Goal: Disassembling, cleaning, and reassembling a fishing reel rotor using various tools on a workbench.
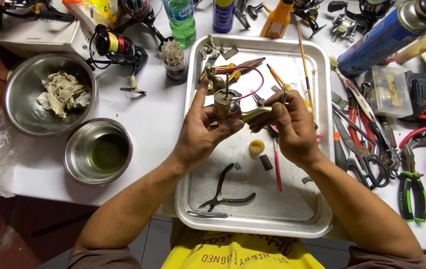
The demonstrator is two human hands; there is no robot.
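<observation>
Both hands hold a gold fishing reel body (224, 102) above a metal tray (317, 65). My left hand (200, 132) grips the reel body from the left, thumb and fingers wrapped around it. My right hand (287, 127) pinches the reel's gold handle arm (258, 113) from the right. A thin shaft sticks up from the reel, and a red wire bail (252, 74) loops over its top. In the tray under the hands lie black pliers (223, 192), a small yellow cap (256, 146), a red-handled tool (277, 167) and small parts.
Two steel bowls sit at the left, one with a rag (63, 92), one with greenish liquid (106, 152). More reels (116, 47), bottles (180, 20) and a blue canister (377, 40) stand at the back. Pliers, scissors (367, 159) and cutters (412, 184) crowd the right side.
</observation>
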